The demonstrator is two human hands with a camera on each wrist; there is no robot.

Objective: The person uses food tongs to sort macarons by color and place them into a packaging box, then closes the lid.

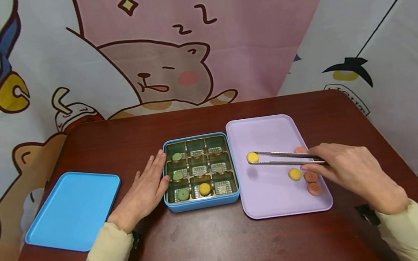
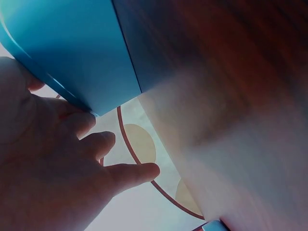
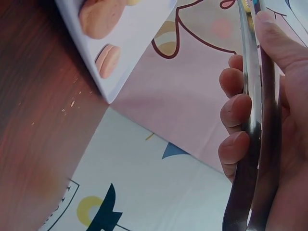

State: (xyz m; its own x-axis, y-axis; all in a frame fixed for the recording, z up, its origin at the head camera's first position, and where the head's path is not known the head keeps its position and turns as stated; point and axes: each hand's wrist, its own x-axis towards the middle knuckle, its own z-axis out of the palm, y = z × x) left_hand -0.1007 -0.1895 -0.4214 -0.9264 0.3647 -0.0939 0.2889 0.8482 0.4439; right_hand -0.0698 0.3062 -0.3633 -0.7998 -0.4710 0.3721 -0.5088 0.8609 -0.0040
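Note:
My right hand [image 1: 344, 169] grips metal tongs [image 1: 284, 154], its fingers wrapped around them in the right wrist view. Between the tongs' tips is a yellow macaron [image 1: 252, 157], above the left part of a purple tray [image 1: 273, 204]. Another yellow macaron [image 1: 295, 174] lies on that tray near pink macarons [image 1: 315, 189]. My left hand [image 1: 143, 195] rests with extended fingers against the left side of a blue box [image 1: 203, 204]. Inside the box is a gold divided insert [image 1: 201, 177]. Green macarons [image 1: 183, 194] occupy its left column, and one yellow macaron [image 1: 204, 189] sits in the front middle compartment.
A blue lid-like tray [image 1: 76, 211] lies at the left of the brown table [image 1: 209, 246]. The purple tray stands right beside the box. Behind the table hangs a printed cloth [image 1: 259, 29] with cartoon animals.

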